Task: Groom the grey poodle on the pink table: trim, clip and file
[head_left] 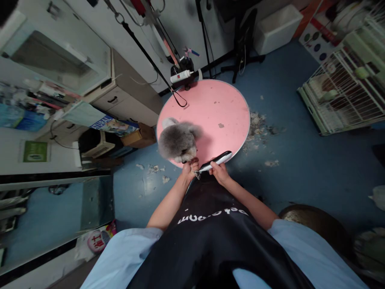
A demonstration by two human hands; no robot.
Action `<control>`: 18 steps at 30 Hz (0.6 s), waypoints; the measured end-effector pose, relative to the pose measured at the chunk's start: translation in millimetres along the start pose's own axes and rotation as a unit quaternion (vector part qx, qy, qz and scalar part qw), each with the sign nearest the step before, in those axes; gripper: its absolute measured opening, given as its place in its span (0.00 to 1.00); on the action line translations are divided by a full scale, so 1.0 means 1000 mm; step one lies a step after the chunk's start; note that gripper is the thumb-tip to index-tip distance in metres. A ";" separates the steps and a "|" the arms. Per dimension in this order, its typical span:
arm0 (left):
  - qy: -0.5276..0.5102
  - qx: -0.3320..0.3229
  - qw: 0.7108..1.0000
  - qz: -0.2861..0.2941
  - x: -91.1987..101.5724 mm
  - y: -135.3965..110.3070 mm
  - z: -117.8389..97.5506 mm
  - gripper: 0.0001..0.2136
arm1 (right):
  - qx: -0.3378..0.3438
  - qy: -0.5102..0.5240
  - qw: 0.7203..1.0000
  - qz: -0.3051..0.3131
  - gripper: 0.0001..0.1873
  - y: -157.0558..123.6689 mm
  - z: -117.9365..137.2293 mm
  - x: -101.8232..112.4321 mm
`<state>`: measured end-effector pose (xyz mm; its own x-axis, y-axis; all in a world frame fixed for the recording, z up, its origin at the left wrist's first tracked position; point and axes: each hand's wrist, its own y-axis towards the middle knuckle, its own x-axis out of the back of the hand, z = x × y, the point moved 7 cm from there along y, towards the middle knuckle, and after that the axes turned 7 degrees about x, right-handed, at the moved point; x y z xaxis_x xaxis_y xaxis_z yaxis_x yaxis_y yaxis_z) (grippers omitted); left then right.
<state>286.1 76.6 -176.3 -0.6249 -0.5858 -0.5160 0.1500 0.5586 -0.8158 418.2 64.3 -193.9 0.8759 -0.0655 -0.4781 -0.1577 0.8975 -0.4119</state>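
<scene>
Dog (pixel 176 140) on pink surface (pixel 218 106), clippers (pixel 221 158) near
Right hand (pixel 219 173) grips the clippers; left hand (pixel 190 168) clasps the dog, which part unclear.

Head-worn camera looks forward and down at the pink table (pixel 210 108)

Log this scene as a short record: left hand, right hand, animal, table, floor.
Left hand: curled at the near side of the gray fluffy dog; exactly what it grips is unclear
Right hand: holding black-and-white hair clippers, one end toward the left hand
Animal: the dog, on the table's near left part
Table: round pink grooming table; white bottle by its far rim
Floor: blue, with fur clippings right of the table
</scene>
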 end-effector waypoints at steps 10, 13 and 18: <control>0.026 0.020 0.999 0.017 0.009 0.008 0.003 0.09 | 0.004 -0.008 0.999 -0.047 0.16 0.005 -0.019 -0.004; 0.055 0.048 0.997 0.012 0.012 0.007 0.007 0.08 | 0.011 -0.034 0.999 -0.023 0.15 0.011 -0.018 -0.005; 0.114 0.015 0.993 -0.007 0.013 0.008 0.002 0.11 | 0.021 -0.116 0.987 0.105 0.15 0.022 -0.003 -0.019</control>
<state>280.4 72.5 -189.8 -0.7836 -0.4436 -0.4350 0.1603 0.5320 -0.8314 396.2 83.7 -196.0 0.9071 0.2218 -0.3578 -0.3329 0.8982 -0.2872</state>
